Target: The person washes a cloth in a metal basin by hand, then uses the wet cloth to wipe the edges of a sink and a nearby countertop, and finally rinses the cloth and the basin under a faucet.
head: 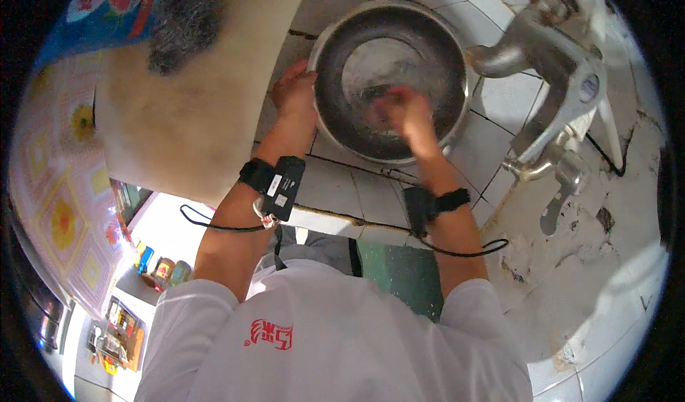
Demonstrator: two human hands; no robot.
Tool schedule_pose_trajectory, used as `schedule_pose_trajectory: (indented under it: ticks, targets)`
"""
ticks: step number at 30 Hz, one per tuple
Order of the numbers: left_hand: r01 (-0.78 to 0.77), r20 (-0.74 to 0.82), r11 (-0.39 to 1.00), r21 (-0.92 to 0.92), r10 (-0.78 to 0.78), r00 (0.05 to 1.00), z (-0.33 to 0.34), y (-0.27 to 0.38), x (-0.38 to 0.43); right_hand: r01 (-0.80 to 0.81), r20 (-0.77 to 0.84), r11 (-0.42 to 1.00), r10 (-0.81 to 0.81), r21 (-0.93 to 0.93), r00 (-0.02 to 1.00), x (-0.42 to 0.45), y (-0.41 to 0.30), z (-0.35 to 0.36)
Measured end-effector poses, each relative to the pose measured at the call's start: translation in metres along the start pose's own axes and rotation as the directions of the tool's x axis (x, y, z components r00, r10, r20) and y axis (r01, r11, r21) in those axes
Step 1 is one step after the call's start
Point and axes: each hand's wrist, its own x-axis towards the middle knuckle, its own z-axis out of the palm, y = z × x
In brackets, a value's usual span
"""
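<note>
A round metal pan or basin [385, 64] with a dark inner wall and a paler bottom stands on the tiled surface. My left hand [295, 88] grips its rim at the left side. Inside the pan is my right hand [404, 110], blurred, with its fingers bent near the bottom. Something reddish or dark shows at its fingertips, but the blur hides whether that is a held thing or only the fingers. Both wrists carry black straps with black devices and cord loops.
Metal taps [540, 54] jut from the worn wall on the right, a spout close to the pan's rim. On the left a beige panel [176, 129] bears a dark fuzzy item [187, 27] beside a blue printed bag [107, 16]. Jars [165, 271] stand lower left.
</note>
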Motion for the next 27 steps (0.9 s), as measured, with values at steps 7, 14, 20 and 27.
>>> schedule_pose_trajectory:
  ticks: [7, 14, 20, 27]
  targets:
    - [-0.1, -0.038, 0.994, 0.038, 0.101, 0.994, 0.013, 0.006, -0.006, 0.222, 0.448, 0.93, -0.072, -0.292, 0.891, -0.064, -0.016, 0.015]
    - [-0.087, -0.092, 0.972, 0.22, 0.11, 0.99, 0.031, 0.021, -0.019, -0.13, -0.103, 0.735, 0.083, -0.665, 0.991, -0.028, 0.106, -0.165]
    - [-0.227, -0.014, 0.895, 0.385, 0.251, 0.968, 0.011, 0.017, -0.007, 0.142, -0.503, 0.867, -0.402, -0.477, 0.765, 0.072, 0.031, -0.144]
    - [-0.31, 0.084, 0.738, 0.6, 0.327, 0.941, 0.001, 0.035, -0.014, 0.361, -0.301, 0.866, -0.261, 0.348, 0.917, 0.082, 0.021, -0.033]
